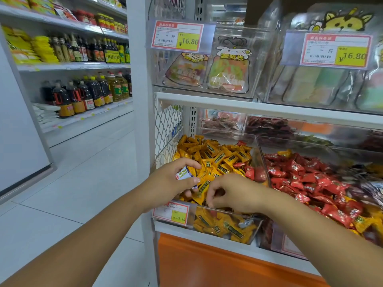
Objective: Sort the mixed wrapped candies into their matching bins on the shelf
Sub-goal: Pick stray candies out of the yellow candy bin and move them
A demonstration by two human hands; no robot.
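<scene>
Shop shelving holds the yellow-candy bin [207,208]; left hand [165,183] pinches a blue-white candy [183,174], right hand [230,193] curls into the sweets, grip unclear; loose pinch risks dropping it back.

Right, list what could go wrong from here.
1. The left hand pinches the blue-and-white candy over the yellow candy bin; if it slips, it could drop in and get buried.
2. The right hand, digging near the front rim, could spill yellow candies over it.
3. Stray red candies at that bin's right side may be missed.
</scene>
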